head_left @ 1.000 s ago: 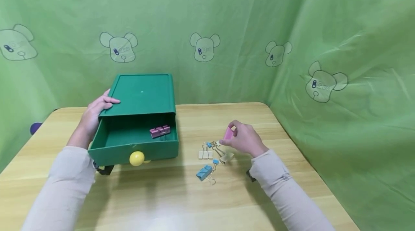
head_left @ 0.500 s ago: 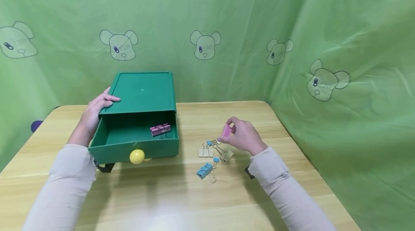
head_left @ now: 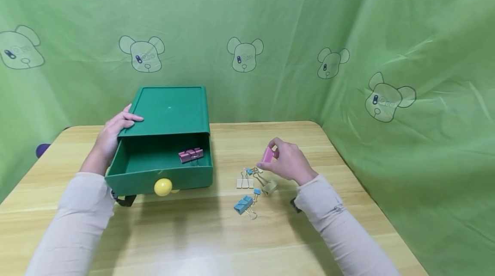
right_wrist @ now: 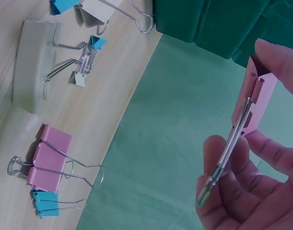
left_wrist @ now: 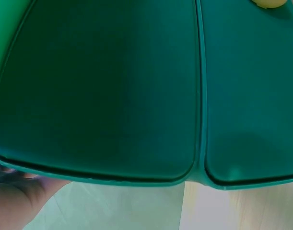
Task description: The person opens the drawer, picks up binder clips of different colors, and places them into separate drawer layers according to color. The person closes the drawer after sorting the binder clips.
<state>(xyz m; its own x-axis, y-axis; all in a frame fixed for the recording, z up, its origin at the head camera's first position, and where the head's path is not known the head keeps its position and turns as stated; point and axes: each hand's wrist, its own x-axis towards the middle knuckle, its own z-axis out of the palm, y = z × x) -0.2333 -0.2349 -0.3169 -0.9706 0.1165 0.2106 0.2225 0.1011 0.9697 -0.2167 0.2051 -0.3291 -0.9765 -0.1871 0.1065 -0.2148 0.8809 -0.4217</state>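
A green drawer box (head_left: 166, 112) stands on the table with its drawer (head_left: 154, 181) pulled out by a yellow knob (head_left: 163, 187). My left hand (head_left: 110, 134) rests against the box's left side, fingers laid over the top edge. Inside the drawer, toward the right, lies a dark pink binder clip (head_left: 191, 155). My right hand (head_left: 288, 160) pinches a pink binder clip (right_wrist: 254, 96) between thumb and fingers, its wire handles folded together. Below that hand several clips lie loose: a white clip (head_left: 245, 183), a blue clip (head_left: 243, 204) and smaller ones.
In the right wrist view, another pink clip (right_wrist: 51, 158) lies beside a small blue clip (right_wrist: 45, 203), with a large white clip (right_wrist: 36, 67) farther up. Green cloth (head_left: 278, 87) hangs behind and right of the wooden table (head_left: 216, 241).
My right hand has drifted slightly left and up with the pink binder clip still pinched. The left hand keeps its place on the box, and the drawer stays pulled out.
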